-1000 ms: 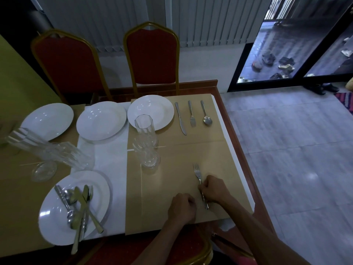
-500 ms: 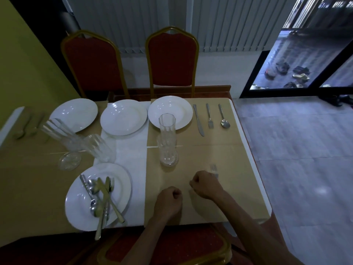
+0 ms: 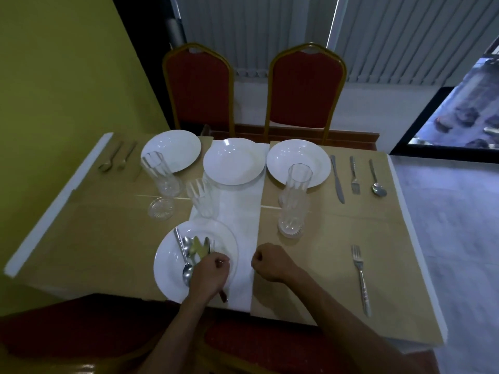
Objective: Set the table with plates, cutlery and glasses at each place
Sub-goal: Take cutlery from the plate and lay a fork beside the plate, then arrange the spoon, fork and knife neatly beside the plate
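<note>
A white plate [image 3: 168,273] at the near edge holds a loose pile of cutlery [image 3: 186,252]. My left hand [image 3: 209,273] rests on this plate, closed round a cutlery handle whose end sticks out below my fist. Just right of the plate, my right hand [image 3: 270,261] is a closed fist on the white runner with nothing in it. A single fork [image 3: 360,276] lies alone on the near right mat. Three white plates [image 3: 233,160] stand in a row at the far side. A knife [image 3: 337,179], fork [image 3: 354,175] and spoon [image 3: 377,180] lie right of the rightmost one.
Stacked tall glasses [image 3: 294,201] stand mid-table, with two more glasses [image 3: 159,174] [image 3: 201,197] to the left. A spoon and fork [image 3: 116,157] lie at the far left. Two red chairs [image 3: 306,85] face me; a yellow wall borders the left, tiled floor the right.
My right hand let go of the fork, which now lies on the near right mat, and moved left. My left hand moved left onto the plate of cutlery. The view swung left.
</note>
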The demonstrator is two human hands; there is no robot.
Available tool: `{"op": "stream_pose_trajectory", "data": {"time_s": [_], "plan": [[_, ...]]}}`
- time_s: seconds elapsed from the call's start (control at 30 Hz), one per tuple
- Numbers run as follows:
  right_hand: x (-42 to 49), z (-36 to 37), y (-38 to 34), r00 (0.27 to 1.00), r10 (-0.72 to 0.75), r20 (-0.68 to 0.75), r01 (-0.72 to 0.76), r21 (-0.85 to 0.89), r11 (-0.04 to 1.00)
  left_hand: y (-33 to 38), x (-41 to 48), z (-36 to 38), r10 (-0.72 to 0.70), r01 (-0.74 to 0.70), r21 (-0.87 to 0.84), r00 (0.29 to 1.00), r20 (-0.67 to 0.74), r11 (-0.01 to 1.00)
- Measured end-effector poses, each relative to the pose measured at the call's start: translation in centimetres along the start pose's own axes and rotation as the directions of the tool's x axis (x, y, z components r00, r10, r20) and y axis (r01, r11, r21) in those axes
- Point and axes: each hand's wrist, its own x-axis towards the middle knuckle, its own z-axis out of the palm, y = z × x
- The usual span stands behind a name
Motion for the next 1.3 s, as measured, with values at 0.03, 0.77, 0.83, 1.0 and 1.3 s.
{"op": "stream_pose_trajectory", "data": {"time_s": [0.03, 0.77, 0.83, 1.0, 1.3], "plan": [[0.4, 0.4, -0.6, 1.0, -0.007, 0.017, 0.007, -0.009, 1.0, -0.6, 0.2, -0.6, -0.022, 0.022, -0.003, 1.0, -0.011, 1.0], [3.7, 8.6, -9.1, 1.0, -0.002, 0.031, 0.011, -0.293, 0.956, -8.2, 1.8, -4.5, -0.166, 0.173, 0.306, 0.985, -0.05, 0.936], [3.7, 8.7, -9.2, 1.0, -0.007, 0.018, 0.011, -0.284, 0.959, -8.2, 2.0, -4.6, -0.153, 0.171, 0.253, 0.984, -0.09, 0.952], [3.6, 8.5, -9.5, 0.999, 0.0, 0.034, 0.009, -0.272, 0.962, -8.0, 3.9, -5.3, -0.085, 0.114, 0.236, 0.988, -0.132, 0.965], [3.1, 6.5, -8.0, 1.0, 0.009, -0.002, -0.01, -0.233, 0.972, -7.0, 7.0, -5.5, -0.14, 0.137, 0.114, 0.99, 0.022, 0.984]]}}
